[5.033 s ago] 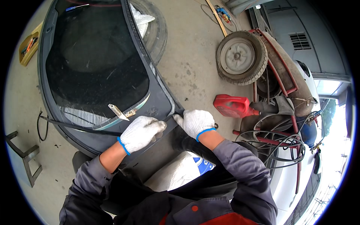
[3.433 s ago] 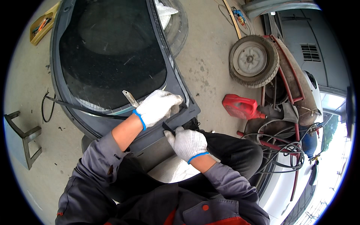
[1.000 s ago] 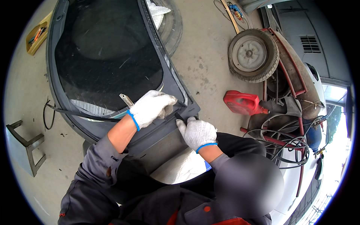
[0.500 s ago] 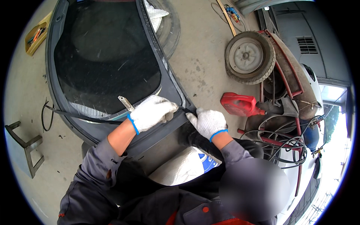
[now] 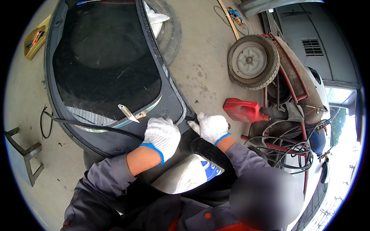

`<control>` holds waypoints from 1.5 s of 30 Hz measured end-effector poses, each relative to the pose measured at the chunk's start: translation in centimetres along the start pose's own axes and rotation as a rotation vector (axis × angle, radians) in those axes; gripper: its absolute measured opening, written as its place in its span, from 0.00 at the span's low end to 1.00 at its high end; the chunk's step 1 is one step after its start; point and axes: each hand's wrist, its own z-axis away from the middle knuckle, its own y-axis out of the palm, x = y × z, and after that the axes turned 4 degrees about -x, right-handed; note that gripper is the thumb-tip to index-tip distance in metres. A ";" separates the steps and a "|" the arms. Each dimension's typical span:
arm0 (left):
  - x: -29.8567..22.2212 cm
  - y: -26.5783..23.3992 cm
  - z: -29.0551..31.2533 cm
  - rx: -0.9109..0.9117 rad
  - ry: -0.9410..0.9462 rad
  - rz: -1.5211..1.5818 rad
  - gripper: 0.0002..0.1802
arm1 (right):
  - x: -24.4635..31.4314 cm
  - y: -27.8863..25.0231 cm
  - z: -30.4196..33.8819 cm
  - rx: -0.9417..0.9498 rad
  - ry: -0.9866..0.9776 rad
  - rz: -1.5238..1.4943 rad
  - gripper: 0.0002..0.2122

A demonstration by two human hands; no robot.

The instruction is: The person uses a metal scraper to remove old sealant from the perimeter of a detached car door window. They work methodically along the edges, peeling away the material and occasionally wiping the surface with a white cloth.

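Note:
A dark grey car tailgate (image 5: 169,98) with black glass (image 5: 111,69) lies in front of me. A long black rubber strip (image 5: 92,127) crosses its near edge from the left and runs to my left hand (image 5: 162,136), white-gloved and closed around it. My right hand (image 5: 212,128), gloved alike, is at the tailgate's near right corner. Its fingers are curled and the thumb points left; a small dark end shows beside the knuckles, but what it belongs to is hidden. A flat metal piece (image 5: 128,113) lies on the glass edge, with a smaller one (image 5: 141,114) beside it.
To the right are a red jug (image 5: 243,109), a wheel (image 5: 252,61) and a red-framed cart with coiled black hoses (image 5: 289,148). A white sack (image 5: 181,177) is between my legs. On the left are a metal stool (image 5: 27,154) and a yellow tool tray (image 5: 36,40).
My left hand has moved back toward me and slightly right, lifting the strip off the edge and uncovering the smaller metal piece. My right hand has barely shifted. The view has moved slightly.

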 end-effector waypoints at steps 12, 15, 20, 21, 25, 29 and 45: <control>2.5 -0.5 -3.4 0.336 -0.294 0.768 0.30 | -0.8 -0.4 -0.1 0.040 -0.058 -0.001 0.26; 0.4 0.5 -3.3 0.193 -0.295 0.569 0.27 | -0.8 -0.1 0.0 0.048 -0.066 -0.013 0.26; 2.8 2.2 -4.4 0.142 -0.265 0.857 0.24 | -0.5 0.2 0.3 0.028 -0.063 -0.032 0.26; 3.0 2.2 -4.5 0.161 -0.292 0.917 0.24 | -0.4 0.0 0.1 0.037 -0.048 -0.035 0.26; 3.2 1.7 -4.6 0.238 -0.437 1.227 0.19 | -0.6 -0.5 -0.3 0.065 -0.048 -0.033 0.26; 2.9 1.4 -4.5 0.208 -0.481 1.298 0.23 | -0.9 -0.6 -0.6 0.075 -0.097 -0.017 0.27; 3.2 1.8 -4.9 0.232 -0.592 1.517 0.19 | -0.4 -0.8 -1.3 0.122 -0.026 0.007 0.29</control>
